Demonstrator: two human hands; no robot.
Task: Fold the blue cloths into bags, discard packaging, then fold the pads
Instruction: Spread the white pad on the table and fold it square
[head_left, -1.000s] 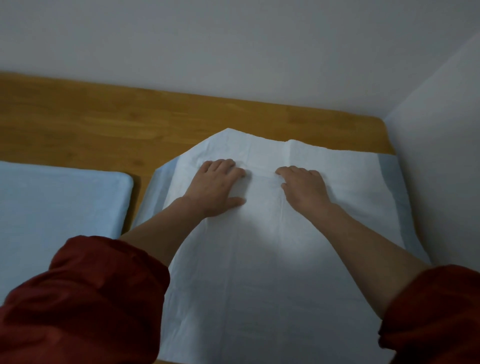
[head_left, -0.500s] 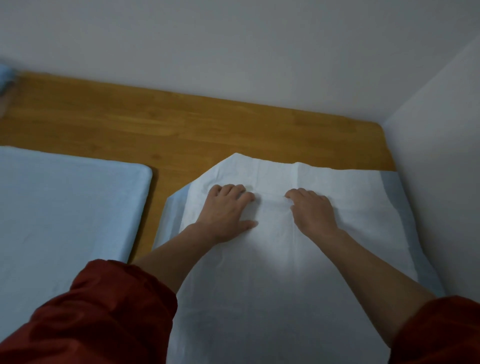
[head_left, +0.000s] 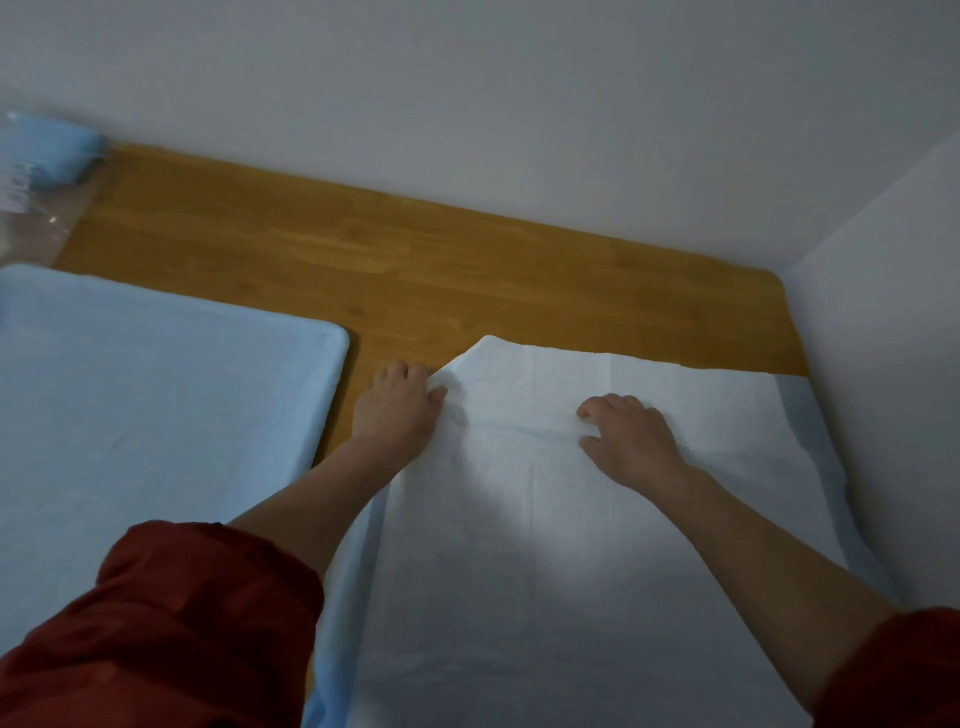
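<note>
A white pad with pale blue edges (head_left: 545, 545) lies spread on the wooden table (head_left: 415, 270), its far left corner folded in. My left hand (head_left: 397, 410) rests flat at the pad's left edge, partly on bare wood, thumb touching the folded corner. My right hand (head_left: 628, 436) presses down on the pad's middle, fingers spread. A second light blue pad (head_left: 156, 415) lies flat to the left. Both arms wear red sleeves pushed up.
A clear plastic bag with a folded blue cloth inside (head_left: 47, 156) sits at the far left back of the table. White walls close off the back and the right side (head_left: 883, 338).
My left hand has slid left off the pad's middle to its left edge. My right hand stayed on the pad. The view has tilted so more of the left pad and the bag show.
</note>
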